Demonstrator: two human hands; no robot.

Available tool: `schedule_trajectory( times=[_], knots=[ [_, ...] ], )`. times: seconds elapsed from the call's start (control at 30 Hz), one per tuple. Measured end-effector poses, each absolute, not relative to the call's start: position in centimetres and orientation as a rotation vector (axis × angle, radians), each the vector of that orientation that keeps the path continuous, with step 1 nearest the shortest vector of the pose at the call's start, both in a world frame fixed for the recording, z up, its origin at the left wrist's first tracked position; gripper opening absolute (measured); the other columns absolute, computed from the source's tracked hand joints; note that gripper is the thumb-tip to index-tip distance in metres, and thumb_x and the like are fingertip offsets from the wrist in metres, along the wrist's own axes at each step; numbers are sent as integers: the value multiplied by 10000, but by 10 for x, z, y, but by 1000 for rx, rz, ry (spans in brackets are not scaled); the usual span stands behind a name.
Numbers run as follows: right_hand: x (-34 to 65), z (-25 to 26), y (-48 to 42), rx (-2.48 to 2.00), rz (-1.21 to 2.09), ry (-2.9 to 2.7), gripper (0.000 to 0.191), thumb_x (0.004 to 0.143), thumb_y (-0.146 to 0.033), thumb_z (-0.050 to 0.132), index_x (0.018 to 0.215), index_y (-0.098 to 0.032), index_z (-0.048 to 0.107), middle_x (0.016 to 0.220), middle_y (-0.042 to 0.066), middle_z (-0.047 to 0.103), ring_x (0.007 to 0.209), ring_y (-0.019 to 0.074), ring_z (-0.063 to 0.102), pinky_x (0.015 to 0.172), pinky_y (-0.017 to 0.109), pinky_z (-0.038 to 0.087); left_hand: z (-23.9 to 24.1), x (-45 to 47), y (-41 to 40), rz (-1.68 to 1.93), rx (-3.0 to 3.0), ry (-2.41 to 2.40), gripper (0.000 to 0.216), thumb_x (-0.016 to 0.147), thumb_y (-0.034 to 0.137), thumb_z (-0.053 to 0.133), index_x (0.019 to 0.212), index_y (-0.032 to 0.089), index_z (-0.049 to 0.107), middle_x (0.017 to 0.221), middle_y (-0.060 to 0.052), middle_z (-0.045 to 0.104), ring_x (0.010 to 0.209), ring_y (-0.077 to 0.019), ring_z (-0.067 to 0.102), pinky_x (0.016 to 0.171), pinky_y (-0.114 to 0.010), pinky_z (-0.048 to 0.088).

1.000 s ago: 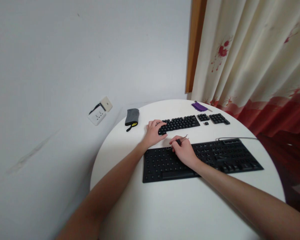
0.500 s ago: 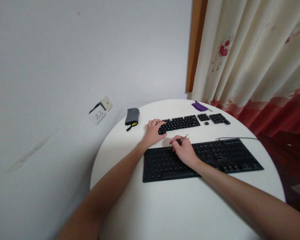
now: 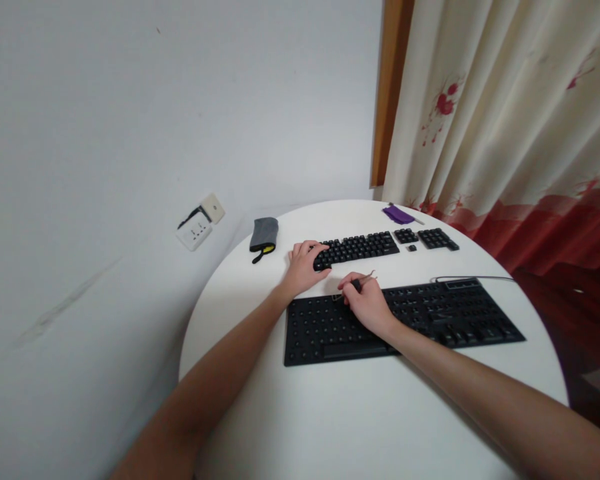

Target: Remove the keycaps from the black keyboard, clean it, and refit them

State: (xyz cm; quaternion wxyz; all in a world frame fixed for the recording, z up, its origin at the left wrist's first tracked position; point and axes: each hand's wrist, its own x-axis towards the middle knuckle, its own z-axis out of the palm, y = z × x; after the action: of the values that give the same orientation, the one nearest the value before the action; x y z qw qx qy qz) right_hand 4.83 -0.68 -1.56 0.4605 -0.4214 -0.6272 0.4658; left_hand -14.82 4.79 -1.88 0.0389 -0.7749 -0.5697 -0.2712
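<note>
A black keyboard base with its keycaps off lies on the round white table. Behind it the removed keycaps sit laid out in rows. My right hand rests on the base's upper left part, fingers pinched on a thin metal keycap puller whose tip touches the base. My left hand lies at the left end of the keycap rows, its fingers curled over the end keycaps; whether it holds one is hidden.
A grey pouch with yellow trim lies at the table's far left. A purple item sits at the far edge. A cable leaves the base. A wall socket is on the left wall; a curtain hangs right.
Both hands stay almost in place. The view has shifted very slightly; the left hand's fingers have crept a little along the end keycaps.
</note>
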Motion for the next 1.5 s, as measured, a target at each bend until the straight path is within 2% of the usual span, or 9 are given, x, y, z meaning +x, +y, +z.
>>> schedule_trajectory(
  times=[0.37, 0.6, 0.73, 0.83, 0.93, 1.0, 1.17, 1.33, 1.5],
  knots=[
    [48, -15, -5, -1032, 1140, -1555, 168, 757, -233, 485, 701, -194, 638, 521, -30, 553, 472, 144, 492, 525, 263, 394, -19, -149, 48, -818, -2360, -1744, 541, 760, 354, 760, 1270, 299, 587, 1276, -51, 543, 1187, -294, 433, 974, -436, 362],
    [47, -17, -6, -1034, 1178, -1514, 166, 754, -238, 497, 711, -186, 649, 516, -29, 556, 448, 130, 480, 473, 248, 372, -16, -149, 46, -861, -2361, -1747, 496, 794, 340, 731, 1265, 281, 589, 1269, -61, 554, 1187, -290, 441, 989, -437, 357],
    [50, -13, 0, -999, 1249, -1371, 163, 749, -233, 508, 710, -173, 654, 504, -22, 566, 432, 124, 493, 419, 230, 357, -4, -149, 42, -990, -2376, -1699, 281, 862, 283, 650, 1139, 236, 636, 1172, -63, 612, 1130, -260, 495, 985, -421, 373],
    [61, 0, 13, -969, 1223, -1210, 136, 732, -231, 529, 696, -169, 645, 503, -22, 559, 429, 121, 497, 386, 221, 354, 14, -142, 32, -1005, -2610, -1567, 101, 917, 252, 566, 914, 191, 646, 939, -37, 656, 941, -200, 568, 894, -352, 422],
    [79, 12, 32, -954, 1116, -1079, 112, 714, -220, 544, 679, -168, 637, 514, -17, 562, 438, 118, 503, 378, 216, 360, 33, -125, 10, -860, -2952, -1452, 180, 948, 277, 532, 836, 183, 637, 818, -10, 640, 770, -145, 581, 737, -273, 436],
    [91, 15, 45, -957, 1040, -1027, 108, 708, -218, 544, 667, -170, 632, 515, -16, 558, 440, 115, 504, 373, 213, 354, 43, -110, -9, -543, -3225, -1306, 154, 929, 325, 589, 862, 198, 647, 783, 18, 645, 710, -122, 580, 670, -244, 417],
    [102, 2, 63, -1009, 981, -1030, 116, 701, -225, 531, 654, -175, 624, 515, -17, 549, 437, 122, 509, 366, 221, 355, 49, -80, -44, 22, -3367, -995, 245, 801, 426, 758, 871, 227, 633, 769, 40, 660, 742, -140, 618, 613, -247, 384],
    [91, -12, 58, -1066, 964, -1250, 152, 711, -220, 504, 685, -172, 646, 520, -11, 573, 456, 133, 529, 407, 225, 370, 45, -75, -50, 182, -3240, -1018, 249, 777, 396, 779, 855, 222, 618, 776, 38, 669, 693, -151, 618, 562, -267, 357],
    [84, -15, 46, -1104, 960, -1446, 169, 743, -229, 491, 704, -173, 646, 513, -11, 582, 473, 141, 542, 466, 237, 398, 44, -74, -53, 204, -3152, -996, 253, 780, 406, 767, 852, 216, 616, 822, 12, 690, 730, -182, 637, 566, -282, 371]
  ],
)
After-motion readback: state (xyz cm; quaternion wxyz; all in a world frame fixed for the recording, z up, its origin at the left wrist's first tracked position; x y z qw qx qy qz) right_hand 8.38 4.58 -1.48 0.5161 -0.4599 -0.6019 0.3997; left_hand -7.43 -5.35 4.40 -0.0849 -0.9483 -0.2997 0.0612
